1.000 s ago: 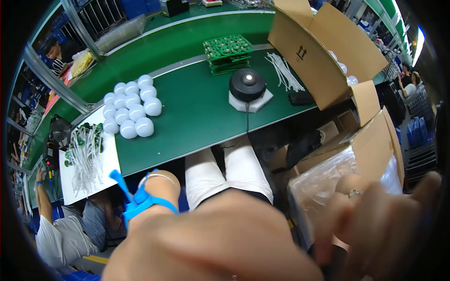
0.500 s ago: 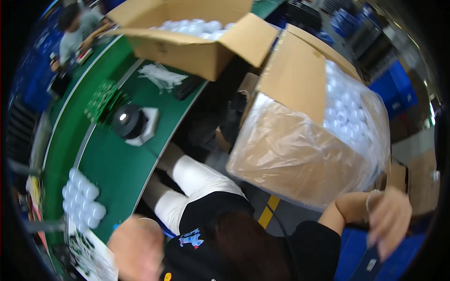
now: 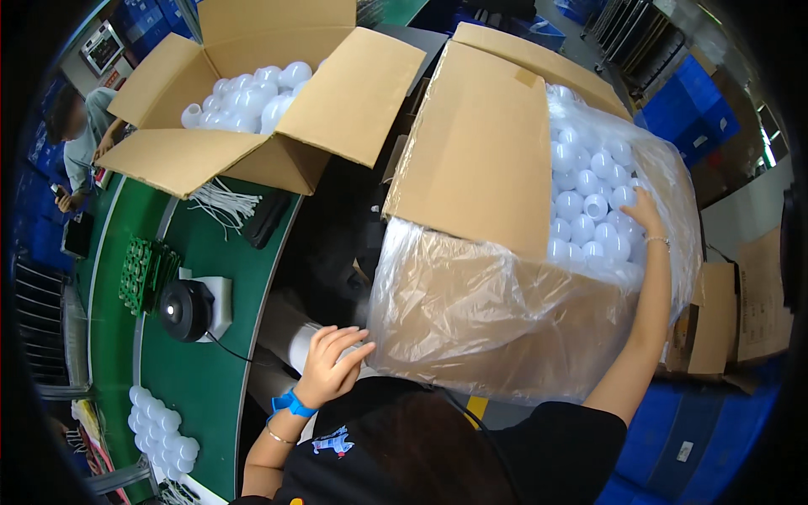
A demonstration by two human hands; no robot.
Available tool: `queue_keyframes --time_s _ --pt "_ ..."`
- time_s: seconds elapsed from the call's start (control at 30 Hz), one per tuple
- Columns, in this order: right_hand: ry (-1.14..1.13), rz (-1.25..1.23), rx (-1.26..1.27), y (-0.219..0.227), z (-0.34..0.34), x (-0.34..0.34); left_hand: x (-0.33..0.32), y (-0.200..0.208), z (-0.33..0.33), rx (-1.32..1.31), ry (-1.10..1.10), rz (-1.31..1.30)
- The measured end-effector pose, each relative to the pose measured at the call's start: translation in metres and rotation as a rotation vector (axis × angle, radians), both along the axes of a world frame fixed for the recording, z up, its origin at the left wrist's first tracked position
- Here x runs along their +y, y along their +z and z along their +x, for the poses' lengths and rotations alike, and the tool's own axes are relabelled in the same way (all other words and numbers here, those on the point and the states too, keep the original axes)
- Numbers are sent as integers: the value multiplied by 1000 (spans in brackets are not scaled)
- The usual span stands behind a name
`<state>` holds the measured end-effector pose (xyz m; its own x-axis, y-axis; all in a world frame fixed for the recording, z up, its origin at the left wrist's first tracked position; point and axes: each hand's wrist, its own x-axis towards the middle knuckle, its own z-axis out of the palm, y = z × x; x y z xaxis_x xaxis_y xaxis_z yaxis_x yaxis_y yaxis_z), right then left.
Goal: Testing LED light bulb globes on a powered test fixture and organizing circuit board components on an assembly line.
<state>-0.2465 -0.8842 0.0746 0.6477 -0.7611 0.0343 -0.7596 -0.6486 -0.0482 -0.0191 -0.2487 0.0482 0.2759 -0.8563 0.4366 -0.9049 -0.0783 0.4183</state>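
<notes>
My right hand [image 3: 646, 212] reaches into the large cardboard box [image 3: 463, 143] at right, its fingers apart at the edge of a heap of round white bulb covers [image 3: 594, 206]. The fingertips are against the covers; I see none lifted. One cover near the middle shows its open round neck. A clear plastic liner [image 3: 471, 278] hangs over the box's near side. My left hand [image 3: 332, 364], with a blue watch band on the wrist, hovers beside the box's near left corner. Its fingers are loosely stretched and hold nothing.
A second open carton [image 3: 185, 160] of bulb covers stands at far left. On the green bench [image 3: 210, 379] are a black round device [image 3: 187, 310], green circuit boards [image 3: 143, 273], white cable ties [image 3: 223, 204] and grouped bulb covers [image 3: 160, 429]. Another person [image 3: 80, 135] sits beyond.
My right hand has swung forward from the lower right into the box of covers. The left hand has moved up and right towards the box. The view has turned rightward.
</notes>
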Motion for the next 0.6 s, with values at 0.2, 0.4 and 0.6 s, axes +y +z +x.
queue_keyframes --time_s 0.2,0.4,0.6 --pt "-101 62 -84 -22 13 -17 11 -23 0 107 120 -8" --pt "-154 187 -298 -32 0 -35 8 -33 3 154 137 12" --pt "-213 317 -234 -22 4 -23 7 -34 8 213 146 15"
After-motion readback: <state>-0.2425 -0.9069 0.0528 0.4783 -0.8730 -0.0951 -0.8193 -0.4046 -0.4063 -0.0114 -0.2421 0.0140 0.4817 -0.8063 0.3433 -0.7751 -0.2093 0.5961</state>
